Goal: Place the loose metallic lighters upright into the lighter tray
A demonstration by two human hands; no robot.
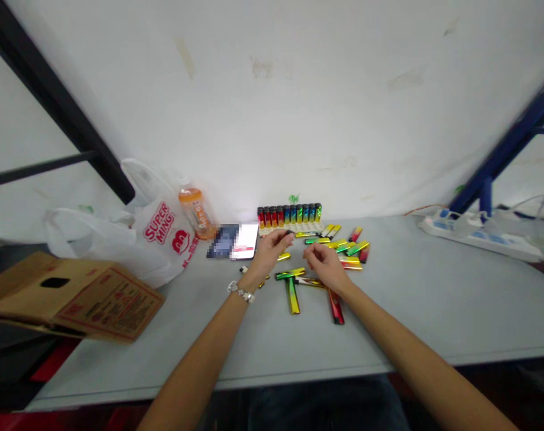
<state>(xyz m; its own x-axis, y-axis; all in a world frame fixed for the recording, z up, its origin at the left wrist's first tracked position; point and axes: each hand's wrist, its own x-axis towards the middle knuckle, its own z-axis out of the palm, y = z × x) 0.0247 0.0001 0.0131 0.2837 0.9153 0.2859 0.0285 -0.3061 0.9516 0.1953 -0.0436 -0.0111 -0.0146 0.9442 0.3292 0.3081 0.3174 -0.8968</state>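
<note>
My left hand (272, 250), with a bracelet (241, 291) at the wrist, is closed in a pinch. A small dark tip shows at its fingertips, too small to name. Across a short gap my right hand (324, 263) has its fingers curled together; whatever they hold, if anything, is hidden. Shiny lighters lie scattered around both hands, among them a green-yellow lighter (292, 296) and a red lighter (336, 307) nearer the front. Behind the hands, a row of upright lighters (292, 214) with black tops stands in a white holder (305, 227).
A phone (245, 242), partly blurred out, lies left of the holder. Beyond it stand an orange bottle (196, 211), a white plastic bag (157, 239) and a cardboard box (101, 302). A white power strip (478, 235) with cables is at the right. A wall (325, 120) closes off the back.
</note>
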